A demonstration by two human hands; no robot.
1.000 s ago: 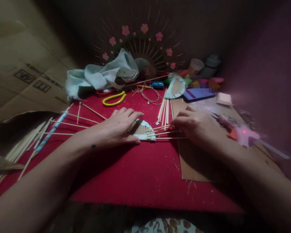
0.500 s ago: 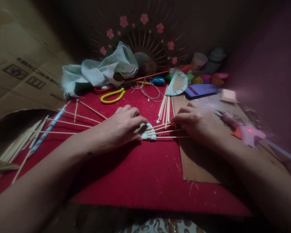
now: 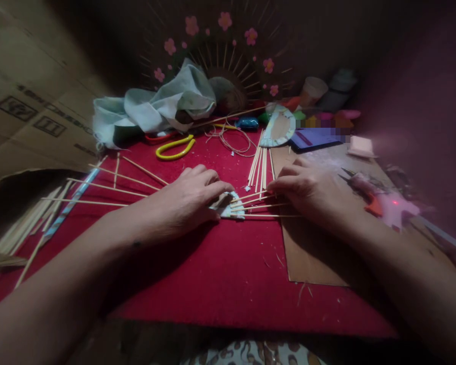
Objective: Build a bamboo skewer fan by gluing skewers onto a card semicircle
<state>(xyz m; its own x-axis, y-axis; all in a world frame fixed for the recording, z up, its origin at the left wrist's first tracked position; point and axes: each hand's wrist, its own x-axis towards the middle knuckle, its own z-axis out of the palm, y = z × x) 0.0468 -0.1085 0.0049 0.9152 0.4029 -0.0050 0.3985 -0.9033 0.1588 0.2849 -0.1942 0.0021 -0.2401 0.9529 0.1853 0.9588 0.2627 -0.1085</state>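
Observation:
A small light-blue patterned piece [image 3: 236, 209] lies on the red table with thin wooden sticks [image 3: 264, 206] fanning out to its right. More sticks [image 3: 131, 178] spread out to the left, partly beneath my left arm. My left hand [image 3: 197, 195] is closed over the piece's left part, thumb and forefinger at its edge. With fingers pinched together, my right hand [image 3: 298, 185] grips the end of one upper stick; the lower sticks run under that hand.
A similar half-round piece with sticks [image 3: 279, 126], yellow-handled scissors [image 3: 175, 148], twine, cloth [image 3: 167, 106] and a phone [image 3: 319, 139] lie behind. At right are cardboard [image 3: 311, 261] and a pink glue gun [image 3: 397, 205]. A box [image 3: 34, 91] stands left.
The view has shifted slightly. My left hand sits a little farther left, showing more of the patterned piece; my right hand stays at the sticks.

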